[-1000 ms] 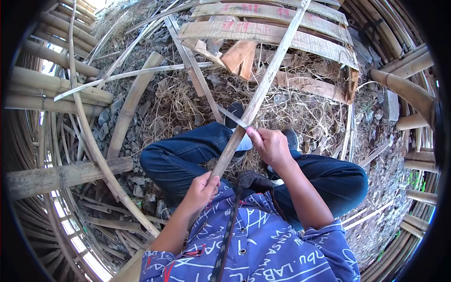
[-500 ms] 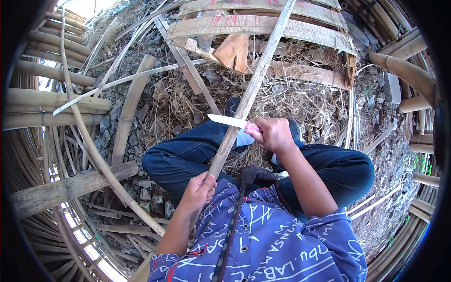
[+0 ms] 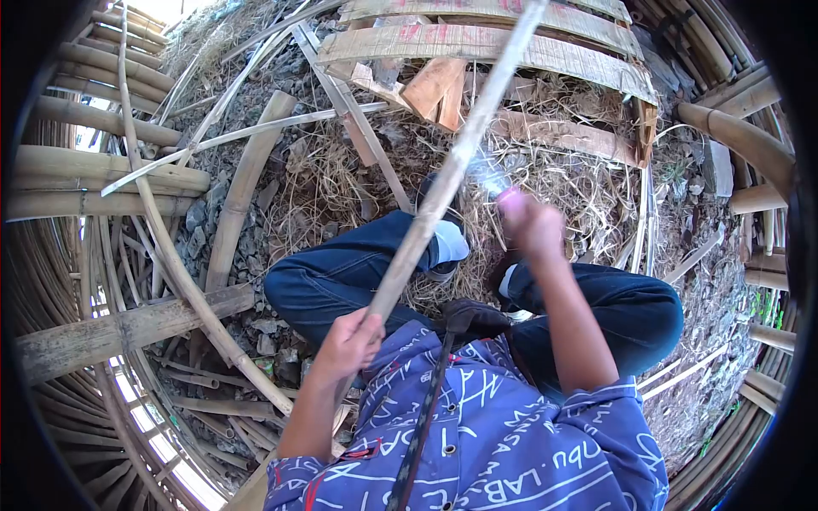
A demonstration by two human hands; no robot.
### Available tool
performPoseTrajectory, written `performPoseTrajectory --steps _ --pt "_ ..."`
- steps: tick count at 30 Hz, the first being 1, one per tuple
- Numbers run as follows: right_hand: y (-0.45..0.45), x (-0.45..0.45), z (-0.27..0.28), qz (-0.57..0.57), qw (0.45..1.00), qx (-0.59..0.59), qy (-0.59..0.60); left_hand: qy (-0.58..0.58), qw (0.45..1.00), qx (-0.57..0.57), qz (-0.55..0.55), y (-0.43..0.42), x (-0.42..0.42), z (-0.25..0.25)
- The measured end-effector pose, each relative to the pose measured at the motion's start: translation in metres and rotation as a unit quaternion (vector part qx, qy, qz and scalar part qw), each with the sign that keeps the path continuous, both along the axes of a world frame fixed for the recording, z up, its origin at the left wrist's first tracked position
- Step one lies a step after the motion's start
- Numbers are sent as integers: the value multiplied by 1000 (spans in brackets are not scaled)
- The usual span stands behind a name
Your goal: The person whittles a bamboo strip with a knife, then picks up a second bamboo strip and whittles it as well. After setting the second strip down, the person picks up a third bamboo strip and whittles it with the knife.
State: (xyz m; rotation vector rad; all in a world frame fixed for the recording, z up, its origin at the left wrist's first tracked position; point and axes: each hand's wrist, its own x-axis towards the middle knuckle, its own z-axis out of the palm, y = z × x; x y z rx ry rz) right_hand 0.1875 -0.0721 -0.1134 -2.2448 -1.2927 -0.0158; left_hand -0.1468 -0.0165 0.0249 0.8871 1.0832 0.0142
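Note:
A long, pale strip of wood or bamboo slants from my lap up to the upper middle of the view. My left hand is wrapped round its lower part, close to my shirt. To the right of the strip, my right hand is closed on the pink handle of a knife. The hand and knife are smeared by motion. The blade shows only as a bright blur pointing up and left, beside the strip; whether it touches the strip I cannot tell.
A slatted wooden pallet lies ahead on straw-strewn ground. Bamboo poles and a long curved bamboo strip are on the left. More bamboo stands at the right. My crossed legs are below the strip.
The knife lay across the strip before; now my right hand has moved it up and to the right, beside the strip. My left hand has kept its hold.

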Motion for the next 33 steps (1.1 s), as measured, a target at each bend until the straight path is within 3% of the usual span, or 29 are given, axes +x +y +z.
performPoseTrajectory --steps 1,2,3,6,10,17,20,23,25,33 --pt "-1 27 21 -111 986 -12 126 9 1000 -4 10 2 -13 4" --pt "-4 48 41 -169 974 -72 133 12 1000 -1 6 4 -23 7" --pt "-3 52 48 -133 987 16 94 29 999 16 28 5 -29 10" --pt "13 17 66 -39 996 45 71 55 996 24 68 5 -29 14" --pt "20 -39 88 41 972 51 227 14 998 50 29 5 -12 5" --pt "24 -59 96 118 985 9 125 34 960 269 -65 -11 13 -20" --pt "23 -51 88 125 989 -4 78 22 977 207 -51 -15 16 -15" --pt "24 -41 83 146 989 -6 -1 37 970 232 -57 -20 12 -24" --pt "23 -35 77 156 988 5 -4 41 965 252 -65 -22 12 -24" --pt "18 0 69 214 974 21 -68 41 986 163 -15 -21 13 -4"
